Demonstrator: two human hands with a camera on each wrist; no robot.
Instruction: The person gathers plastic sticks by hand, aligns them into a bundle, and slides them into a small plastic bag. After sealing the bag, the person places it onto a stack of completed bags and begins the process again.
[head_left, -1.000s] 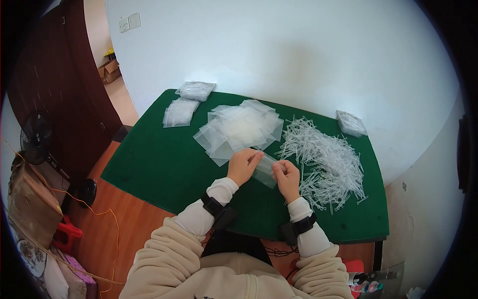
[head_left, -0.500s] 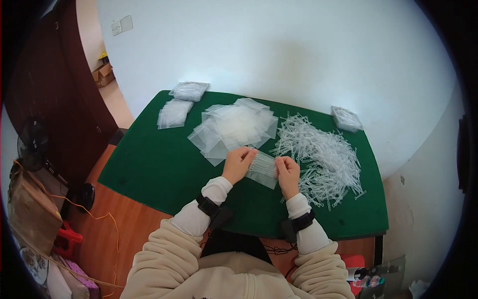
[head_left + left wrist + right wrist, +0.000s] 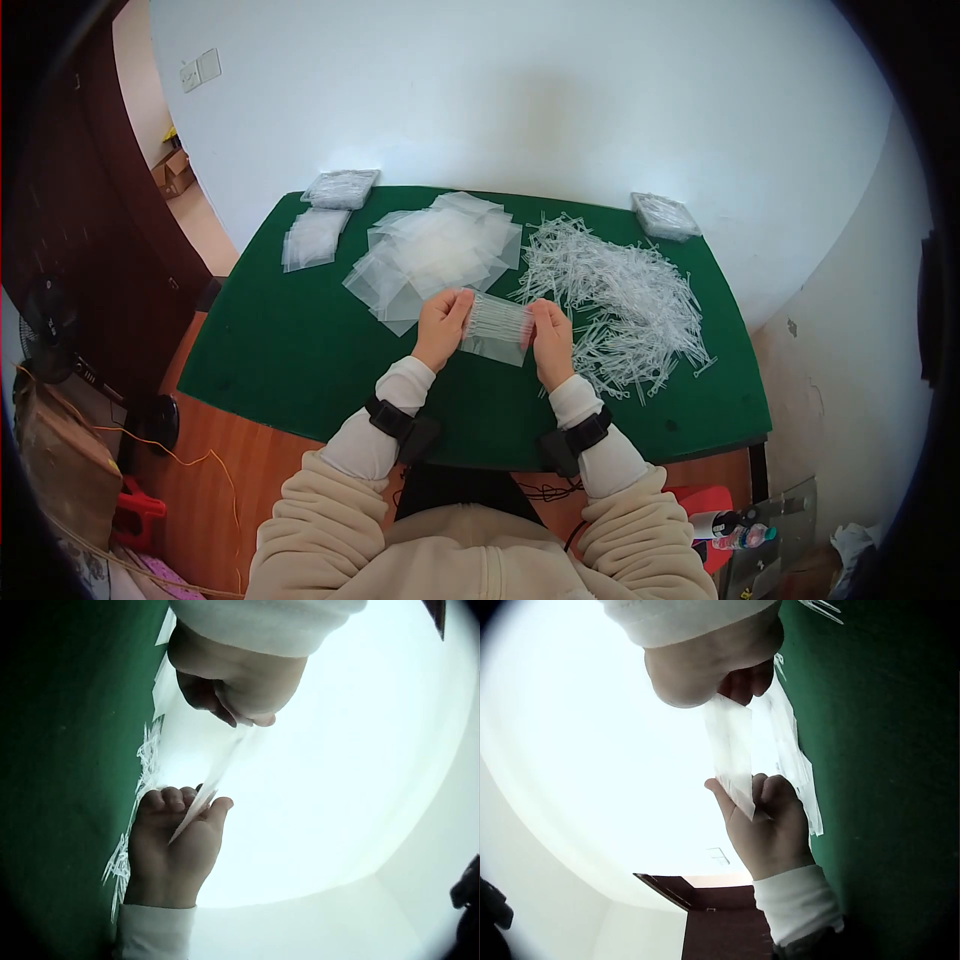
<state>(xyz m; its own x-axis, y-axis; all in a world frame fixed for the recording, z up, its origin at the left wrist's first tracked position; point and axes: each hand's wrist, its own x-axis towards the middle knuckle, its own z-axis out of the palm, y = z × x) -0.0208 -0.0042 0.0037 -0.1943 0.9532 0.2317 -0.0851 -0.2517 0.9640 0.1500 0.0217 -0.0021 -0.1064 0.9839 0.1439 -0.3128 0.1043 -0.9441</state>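
Note:
A clear plastic bag point(image 3: 497, 345) with a row of thin clear plastic sticks inside is stretched between both hands over the table front. My left hand point(image 3: 441, 330) pinches its left edge, thumb on top. At its right edge my right hand point(image 3: 552, 342) pinches in the same way. In the left wrist view the bag point(image 3: 214, 776) shows nearly edge-on, raised off the green cloth. Just beyond the hands lies a loose pile of flat clear bags point(image 3: 435, 250). A large heap of clear sticks with small ring ends point(image 3: 640, 300) spreads to the right.
A small stack of flat bags point(image 3: 313, 240) lies at the back left, near a pile of filled bags point(image 3: 342, 188). More filled bags point(image 3: 665, 216) sit at the back right corner. The green table point(image 3: 260, 330) meets a white wall point(image 3: 480, 100) behind.
The bag has turned from a slant to nearly level between the hands, its row of sticks now spread flat. Both hands keep their pinch. The head view has shifted, moving the table leftward.

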